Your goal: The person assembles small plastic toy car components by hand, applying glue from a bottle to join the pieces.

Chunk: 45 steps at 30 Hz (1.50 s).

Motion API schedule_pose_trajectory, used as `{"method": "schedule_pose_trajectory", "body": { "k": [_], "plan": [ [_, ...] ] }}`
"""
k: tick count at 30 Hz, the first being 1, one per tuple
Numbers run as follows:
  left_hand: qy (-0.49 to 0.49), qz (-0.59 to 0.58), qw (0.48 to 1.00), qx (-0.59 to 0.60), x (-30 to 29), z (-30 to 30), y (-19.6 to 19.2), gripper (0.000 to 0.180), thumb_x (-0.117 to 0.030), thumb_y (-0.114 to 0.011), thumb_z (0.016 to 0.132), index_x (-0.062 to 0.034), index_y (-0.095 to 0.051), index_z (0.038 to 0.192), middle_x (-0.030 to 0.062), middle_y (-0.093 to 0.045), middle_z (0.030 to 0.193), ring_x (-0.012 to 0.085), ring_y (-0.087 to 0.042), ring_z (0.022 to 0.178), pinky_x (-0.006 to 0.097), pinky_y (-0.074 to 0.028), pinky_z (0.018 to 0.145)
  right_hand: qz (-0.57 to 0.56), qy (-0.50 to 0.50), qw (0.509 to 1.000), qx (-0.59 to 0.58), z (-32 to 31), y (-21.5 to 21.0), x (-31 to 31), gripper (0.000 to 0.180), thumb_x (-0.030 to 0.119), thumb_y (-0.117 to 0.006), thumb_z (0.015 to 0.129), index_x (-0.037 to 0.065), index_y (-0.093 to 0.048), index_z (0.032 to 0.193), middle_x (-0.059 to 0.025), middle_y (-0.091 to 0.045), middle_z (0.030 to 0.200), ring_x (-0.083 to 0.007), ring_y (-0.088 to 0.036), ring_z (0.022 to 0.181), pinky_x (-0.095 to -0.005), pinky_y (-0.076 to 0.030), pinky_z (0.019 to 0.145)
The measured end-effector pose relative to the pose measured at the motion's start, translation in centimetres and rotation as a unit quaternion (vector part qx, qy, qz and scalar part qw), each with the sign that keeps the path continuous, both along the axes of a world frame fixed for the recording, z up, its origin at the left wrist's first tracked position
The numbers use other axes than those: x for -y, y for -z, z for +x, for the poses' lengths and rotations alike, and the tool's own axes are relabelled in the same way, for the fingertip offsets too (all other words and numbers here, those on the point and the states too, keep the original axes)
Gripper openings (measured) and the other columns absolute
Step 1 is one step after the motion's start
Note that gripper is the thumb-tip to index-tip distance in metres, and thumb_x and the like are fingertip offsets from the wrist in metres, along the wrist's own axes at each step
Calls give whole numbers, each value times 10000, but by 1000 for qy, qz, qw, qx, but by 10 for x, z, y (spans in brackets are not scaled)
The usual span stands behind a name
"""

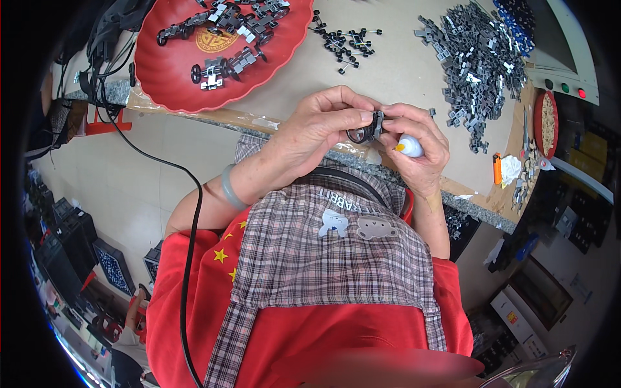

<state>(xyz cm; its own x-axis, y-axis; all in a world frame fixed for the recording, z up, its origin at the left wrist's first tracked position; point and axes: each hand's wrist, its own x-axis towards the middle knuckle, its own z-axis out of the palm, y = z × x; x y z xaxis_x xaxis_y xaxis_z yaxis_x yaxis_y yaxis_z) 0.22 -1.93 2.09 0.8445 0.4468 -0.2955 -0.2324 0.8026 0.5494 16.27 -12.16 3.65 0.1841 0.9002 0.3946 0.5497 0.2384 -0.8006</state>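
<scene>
Between my two hands, close to the table's front edge, is a small dark grey toy chassis (377, 125) with a black wheel (357, 135). My left hand (323, 123) pinches its wheel side between thumb and fingers. The fingertips of my right hand (424, 145) press on the other side. Tucked in the right palm is a small white squeeze bottle (411, 146), its yellow tip pointing left. The fingers partly hide both chassis and bottle.
A red scalloped tray (152, 71) at the far left holds several wheeled assemblies. Small black axle pieces (343, 45) lie beside it. Grey parts are heaped in a pile (475, 64) at the right, near an orange lighter (497, 169). A black cable (162, 161) hangs at my left.
</scene>
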Motion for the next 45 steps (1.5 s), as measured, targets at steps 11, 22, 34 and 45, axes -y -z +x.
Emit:
{"method": "schedule_pose_trajectory", "body": {
  "k": [11,22,34,45],
  "plan": [
    [18,48,998,-29,1,-3,0,102,-76,-577,892,-28,-615,974,108,-622,1103,164,-596,1000,340,-489,885,34,31,996,82,-7,7,8,293,-2,-771,649,39,-704,931,-127,-657,1020,-175,-678,798,-234,-558,646],
    [34,-12,999,-12,1,0,4,130,-84,-616,876,-3,-637,975,83,-649,963,119,-603,834,283,-502,756,65,-2,990,128,0,7,7,238,23,-773,660,21,-697,885,-131,-673,973,-185,-682,760,-253,-559,591],
    [36,3,999,-30,0,-1,5,138,-81,-611,878,3,-628,986,92,-647,963,132,-620,873,288,-508,792,99,11,985,141,-3,12,7,216,40,-765,695,16,-685,894,-150,-679,970,-225,-691,797,-262,-569,613],
    [44,-14,999,-25,1,1,4,112,-118,-583,899,-29,-611,962,53,-625,928,114,-612,869,292,-518,787,-38,38,976,-212,-5,22,19,211,-70,-705,725,-6,-671,923,-180,-651,1043,-219,-640,961,-298,-544,792]
  ]
}}
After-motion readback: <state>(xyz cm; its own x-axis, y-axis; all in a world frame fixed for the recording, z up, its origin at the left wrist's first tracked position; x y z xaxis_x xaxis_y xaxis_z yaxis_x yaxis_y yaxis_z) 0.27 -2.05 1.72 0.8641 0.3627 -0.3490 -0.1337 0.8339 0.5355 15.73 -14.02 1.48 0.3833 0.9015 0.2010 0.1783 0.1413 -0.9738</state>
